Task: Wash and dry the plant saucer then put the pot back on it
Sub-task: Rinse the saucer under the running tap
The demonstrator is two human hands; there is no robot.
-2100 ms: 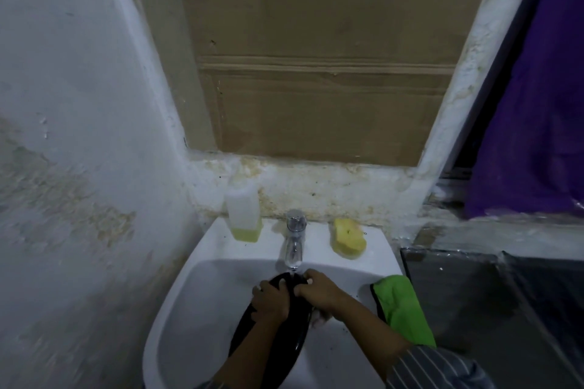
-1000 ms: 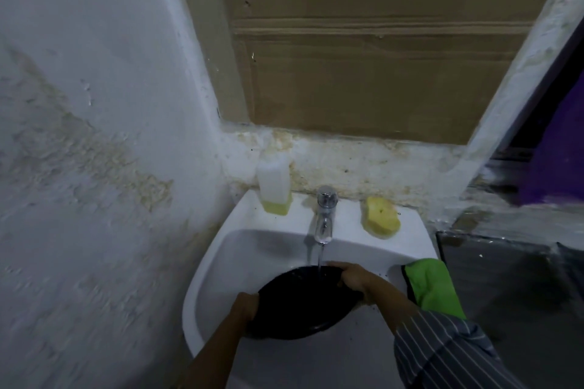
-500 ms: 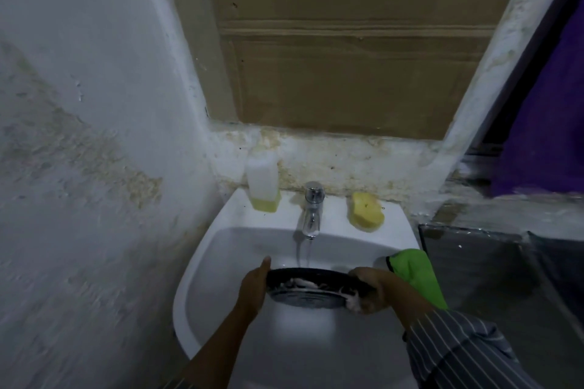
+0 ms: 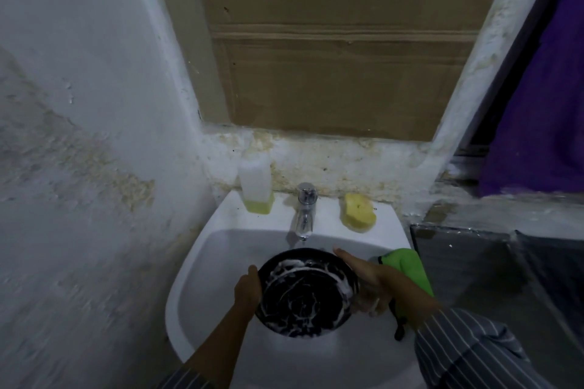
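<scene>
There were two hands: a left hand (image 4: 248,289) and a right hand (image 4: 368,281). One saucer (image 4: 305,292), one sink (image 4: 202,262), one tap (image 4: 305,210). One bottle (image 4: 255,181), one sponge (image 4: 358,211), one green cloth (image 4: 409,265).

No text, label, brand, number or sign can be read anywhere in the view. The plastic bottle (image 4: 255,181) on the sink's back ledge shows a plain pale side with no legible print, and the cardboard (image 4: 341,41) filling the opening above it carries no readable marking. The view is too dim and soft to make out any finer lettering.
</scene>
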